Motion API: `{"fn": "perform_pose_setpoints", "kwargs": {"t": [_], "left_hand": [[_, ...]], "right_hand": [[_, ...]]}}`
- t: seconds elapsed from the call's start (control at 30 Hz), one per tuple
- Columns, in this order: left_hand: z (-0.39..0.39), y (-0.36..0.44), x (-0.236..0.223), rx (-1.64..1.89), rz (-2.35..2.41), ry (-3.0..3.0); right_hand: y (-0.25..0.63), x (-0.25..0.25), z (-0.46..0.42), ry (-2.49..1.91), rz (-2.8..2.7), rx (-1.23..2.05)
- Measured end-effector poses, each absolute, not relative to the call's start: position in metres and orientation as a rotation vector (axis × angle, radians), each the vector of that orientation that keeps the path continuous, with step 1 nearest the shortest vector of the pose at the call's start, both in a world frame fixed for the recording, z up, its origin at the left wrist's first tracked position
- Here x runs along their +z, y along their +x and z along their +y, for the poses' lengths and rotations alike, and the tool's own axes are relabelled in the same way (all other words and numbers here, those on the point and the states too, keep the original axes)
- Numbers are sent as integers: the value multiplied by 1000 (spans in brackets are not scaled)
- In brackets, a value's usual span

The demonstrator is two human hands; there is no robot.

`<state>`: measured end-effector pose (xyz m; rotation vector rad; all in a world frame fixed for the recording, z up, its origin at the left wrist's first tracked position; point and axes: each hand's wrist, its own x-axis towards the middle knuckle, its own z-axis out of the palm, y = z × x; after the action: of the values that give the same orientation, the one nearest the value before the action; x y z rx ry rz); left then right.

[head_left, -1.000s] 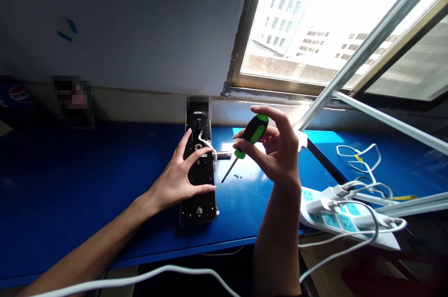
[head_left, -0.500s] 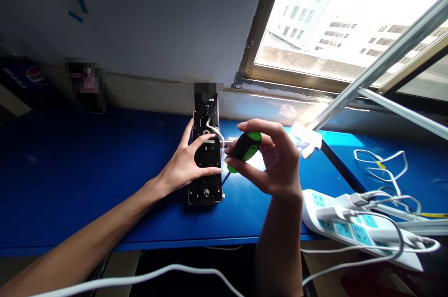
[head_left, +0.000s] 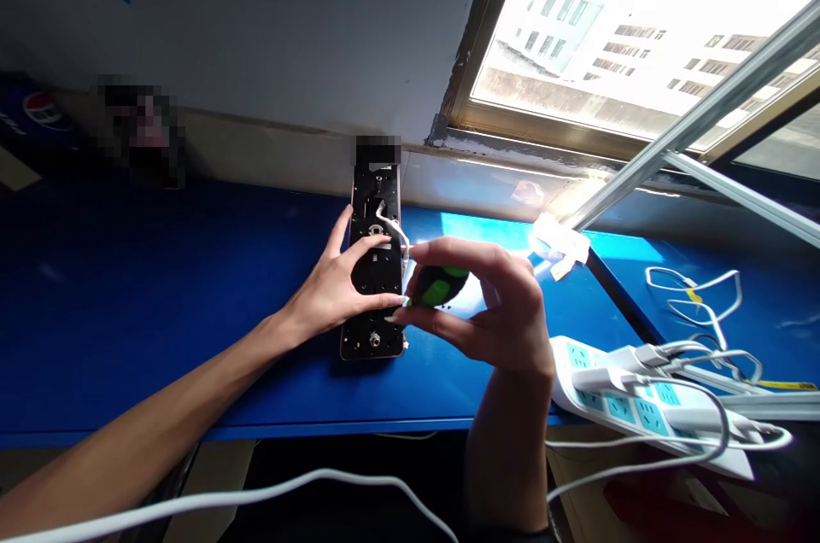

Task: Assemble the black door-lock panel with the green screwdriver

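Black rectangular door-lock panel [head_left: 377, 274] lies flat on the blue metal-topped bench [head_left: 192, 312], near the wall, with its long axis running toward the wall and its far end blurred out. A thin white cable [head_left: 392, 229] curves out of the panel's upper half and over its right edge. The person's left hand [head_left: 330, 295] rests on the panel, its fingers [head_left: 365, 248] spread wide across the middle. The right hand [head_left: 493, 304] hangs just to the right of the panel, its fingers curled narrowly around a green-and-black screwdriver handle [head_left: 439, 287]. The shaft and tip cannot be seen from this view.

Further right, a crumpled white scrap of paper [head_left: 560, 242] sits on the bench by the window. A white power strip [head_left: 624, 406] with teal socket faces carries white plugs and lies at the bench's front corner. A looped thin white cable [head_left: 695, 295] with a yellow tag lies on the blue surface behind it. A thicker white cable [head_left: 256, 487] sags across the foreground. Along the wall at left stand a blurred object [head_left: 141, 129] and a dark blue item bearing a Pepsi logo [head_left: 38, 108]. Above the bench is a bright window [head_left: 576, 31] with an open aluminium-framed pane [head_left: 698, 120].
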<state>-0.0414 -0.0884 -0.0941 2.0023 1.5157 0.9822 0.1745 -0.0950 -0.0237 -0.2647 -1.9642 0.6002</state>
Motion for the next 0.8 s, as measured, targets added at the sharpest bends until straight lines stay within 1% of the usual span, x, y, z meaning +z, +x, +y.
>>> {"fn": "perform_pose_setpoints", "kwargs": {"t": [0.2,0.4,0.5,0.67,0.8], "left_hand": [[-88,-42,-97,1007,1490,2068],[-93,-41,-98,1021,1453,2017],[-98,-41,-98,1002,1433,2026],[-102,-45,-96,912,1349,2074],[-101,-47,-97,890,1341,2071]], "right_hand": [[178,-9,-109,-232,-1956,651],[185,-5,-117,-270,-2010,437],[186,-4,-120,-274,-1999,426],[189,1,-125,-252,-2062,503],[192,-1,-122,-280,-2044,384]]}}
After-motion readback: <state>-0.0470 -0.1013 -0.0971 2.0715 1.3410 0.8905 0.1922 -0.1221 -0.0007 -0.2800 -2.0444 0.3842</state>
